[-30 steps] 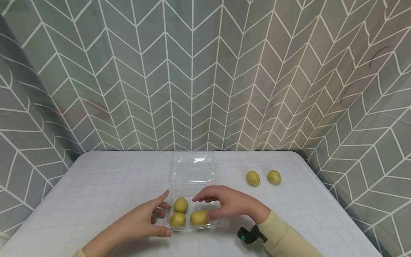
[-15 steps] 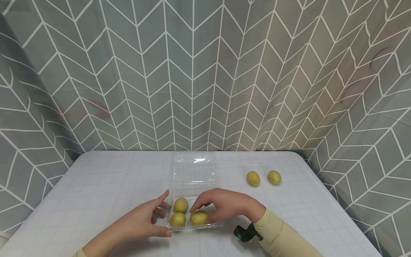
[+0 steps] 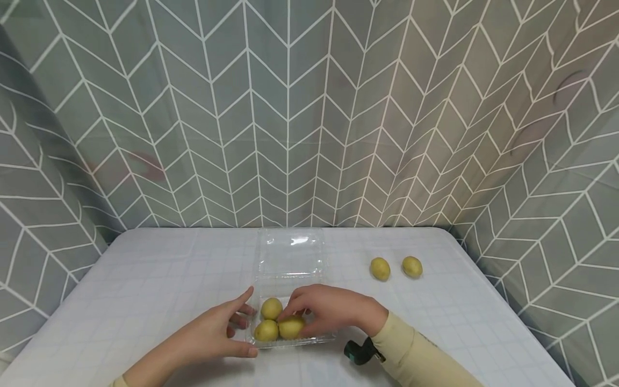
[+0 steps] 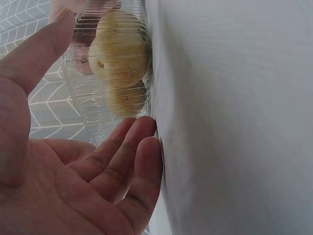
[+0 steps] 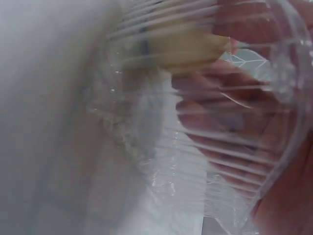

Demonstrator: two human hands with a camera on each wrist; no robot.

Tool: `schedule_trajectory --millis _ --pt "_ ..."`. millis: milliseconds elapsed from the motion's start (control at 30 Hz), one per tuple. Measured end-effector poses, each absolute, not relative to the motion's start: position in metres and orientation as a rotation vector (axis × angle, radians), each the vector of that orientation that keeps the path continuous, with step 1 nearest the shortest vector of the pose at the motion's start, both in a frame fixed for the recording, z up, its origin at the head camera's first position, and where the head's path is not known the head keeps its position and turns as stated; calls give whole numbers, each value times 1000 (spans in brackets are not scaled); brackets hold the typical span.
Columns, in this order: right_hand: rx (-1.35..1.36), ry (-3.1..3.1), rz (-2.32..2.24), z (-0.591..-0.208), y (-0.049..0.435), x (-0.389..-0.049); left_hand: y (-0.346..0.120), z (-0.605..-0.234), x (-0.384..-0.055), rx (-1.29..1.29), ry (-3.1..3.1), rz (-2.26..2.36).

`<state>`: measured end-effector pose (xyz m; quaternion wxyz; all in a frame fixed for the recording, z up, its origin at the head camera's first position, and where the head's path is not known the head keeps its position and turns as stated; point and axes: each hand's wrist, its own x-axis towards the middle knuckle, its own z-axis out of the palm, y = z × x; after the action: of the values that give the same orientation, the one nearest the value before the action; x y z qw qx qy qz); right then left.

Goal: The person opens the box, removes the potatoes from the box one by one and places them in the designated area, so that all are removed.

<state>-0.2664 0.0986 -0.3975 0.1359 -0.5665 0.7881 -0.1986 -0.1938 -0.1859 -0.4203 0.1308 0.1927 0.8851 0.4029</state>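
A clear plastic clamshell box [image 3: 319, 339] lies on the table with its lid folded back. Inside it are three yellow potatoes: a back left potato [image 3: 272, 308], a front left potato [image 3: 266, 330] and a third potato [image 3: 292, 327] close against that one. From above, my right hand [image 3: 324, 310] holds the third potato between thumb and fingers. The right wrist view shows this hand [image 5: 230, 112] blurred, through the ribbed plastic wall. My left hand [image 3: 220, 328] stays spread around the box's left side, and in the left wrist view its fingertips [image 4: 146, 152] are right at the wall.
Two more potatoes lie at the back right, a left one [image 3: 380, 269] and a right one [image 3: 412, 266]. The clear lid [image 3: 291, 255] reaches toward the table's back edge. A patterned grey curtain [image 3: 309, 134] hangs behind. A dark device [image 3: 360, 352] sits at the right wrist.
My right hand has moved left and lowered over the third potato, which has shifted left until it sits against the front left one. The left hand has kept its place.
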Motion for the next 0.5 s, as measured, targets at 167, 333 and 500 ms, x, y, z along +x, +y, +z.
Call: schedule_trajectory --millis 167,333,500 --pt "-1661 2259 -513 -396 94 -268 -186 -422 -194 544 2579 1155" --pt "-1606 2257 -468 -396 92 -270 -186 -423 -194 548 2576 1154" --pt "-1592 2272 -431 -397 92 -273 -187 -423 -194 569 2575 1169"
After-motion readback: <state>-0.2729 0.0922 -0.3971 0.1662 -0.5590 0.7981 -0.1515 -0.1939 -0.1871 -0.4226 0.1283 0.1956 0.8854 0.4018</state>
